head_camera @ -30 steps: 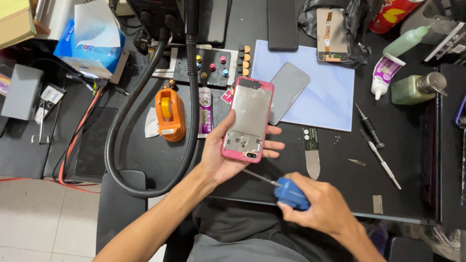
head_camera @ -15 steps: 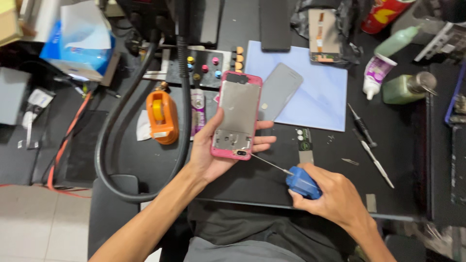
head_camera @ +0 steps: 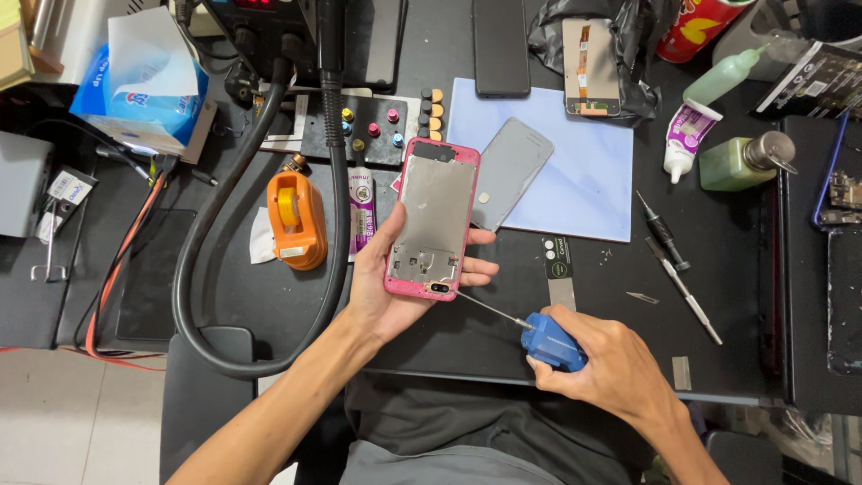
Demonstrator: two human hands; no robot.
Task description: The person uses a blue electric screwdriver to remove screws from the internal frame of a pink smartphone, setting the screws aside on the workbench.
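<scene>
My left hand (head_camera: 388, 286) cradles a pink phone frame (head_camera: 433, 216) with its bare metal inner side facing up. My right hand (head_camera: 603, 368) grips a blue-handled screwdriver (head_camera: 549, 341). Its thin shaft runs up and left, and the tip touches the phone's lower edge near the camera opening. A grey back cover (head_camera: 510, 171) lies on a light blue mat (head_camera: 584, 171) just beyond the phone.
A thick black hose (head_camera: 334, 180) loops at left beside an orange tape dispenser (head_camera: 296, 220). A tissue box (head_camera: 144, 90) sits far left. Glue tube (head_camera: 684, 139), green bottles (head_camera: 741, 162), loose screwdrivers (head_camera: 664, 238) and a black phone (head_camera: 501, 45) lie around the dark worktable (head_camera: 736, 287).
The view shifted slightly. My left hand kept the phone frame, and my right hand moved the screwdriver tip closer onto the phone's lower edge.
</scene>
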